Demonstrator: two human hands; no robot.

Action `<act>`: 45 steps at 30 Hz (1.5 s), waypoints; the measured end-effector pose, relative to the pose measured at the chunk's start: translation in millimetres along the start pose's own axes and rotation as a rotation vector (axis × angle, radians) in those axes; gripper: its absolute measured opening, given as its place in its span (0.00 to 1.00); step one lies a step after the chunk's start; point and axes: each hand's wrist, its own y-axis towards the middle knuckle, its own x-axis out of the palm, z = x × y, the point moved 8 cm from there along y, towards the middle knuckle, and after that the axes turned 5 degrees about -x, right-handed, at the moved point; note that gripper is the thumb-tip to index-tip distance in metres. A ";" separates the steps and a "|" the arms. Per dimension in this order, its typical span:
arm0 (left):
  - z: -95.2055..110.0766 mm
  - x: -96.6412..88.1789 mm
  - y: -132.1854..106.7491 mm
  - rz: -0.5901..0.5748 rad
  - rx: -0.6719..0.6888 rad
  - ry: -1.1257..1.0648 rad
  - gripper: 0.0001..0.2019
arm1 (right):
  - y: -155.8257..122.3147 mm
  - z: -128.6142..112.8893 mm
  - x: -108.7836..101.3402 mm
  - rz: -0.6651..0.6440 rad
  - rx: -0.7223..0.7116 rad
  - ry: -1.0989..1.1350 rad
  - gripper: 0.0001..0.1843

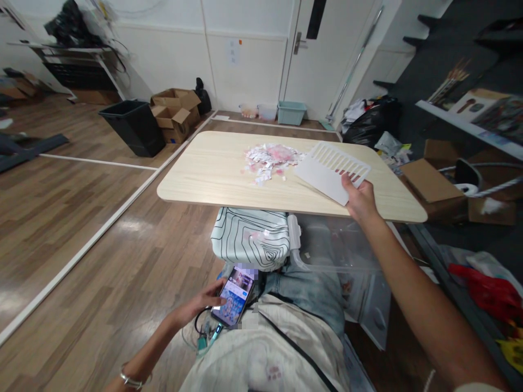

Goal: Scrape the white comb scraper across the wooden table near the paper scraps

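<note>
My right hand (359, 198) is closed on the near edge of a white sheet (321, 177) with a row of long slots cut along its far side, held tilted over the table (192, 174). Left of that sheet lies a loose pile of small white and pink pieces (272, 158), too small to name. Down at my lap, my left hand (210, 294) grips a phone (235, 296) by its left side, thumb on the lit screen. A cable (214, 333) is plugged into the phone's lower end.
A patterned cushion-like item (251, 239) and a clear plastic box (335, 245) sit under the table's near edge. Beyond are a black bin (134, 128), cardboard boxes (175, 111) and a teal tub (291, 112). An open carton (433, 179) stands at the right.
</note>
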 end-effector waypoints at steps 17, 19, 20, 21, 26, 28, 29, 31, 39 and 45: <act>-1.7 -13.0 0.0 -0.034 0.027 0.116 0.22 | 0.1 1.6 -3.3 0.022 -0.043 -0.040 0.34; -2.6 -13.8 0.3 -0.038 0.026 0.127 0.24 | -0.2 1.5 -2.9 0.014 -0.040 -0.052 0.34; -3.2 -13.8 0.4 -0.045 0.023 0.126 0.25 | -0.3 1.4 -2.8 0.011 -0.040 -0.056 0.34; -3.8 -13.9 0.6 -0.054 0.021 0.120 0.26 | -0.3 1.3 -2.7 0.009 -0.041 -0.059 0.34; -7.7 -19.2 2.0 -0.095 0.040 0.059 0.26 | 0.4 2.2 -2.9 0.013 -0.039 -0.065 0.35; -8.5 -22.4 2.4 -0.088 0.050 0.056 0.25 | 0.4 1.7 -2.6 0.013 -0.045 -0.074 0.35; -8.8 -23.3 2.5 -0.084 0.049 0.061 0.25 | 0.3 1.2 -2.3 0.012 -0.049 -0.076 0.35; -9.4 -23.2 2.4 -0.081 0.037 0.076 0.25 | -0.2 0.0 -1.9 0.013 -0.053 -0.075 0.35; -5.3 -21.1 0.9 -0.048 0.050 0.139 0.25 | -2.2 -5.7 1.2 0.011 -0.061 -0.083 0.36; 5.4 -17.5 -3.0 -0.010 0.055 0.105 0.18 | -2.7 -6.7 2.5 0.017 -0.055 -0.072 0.37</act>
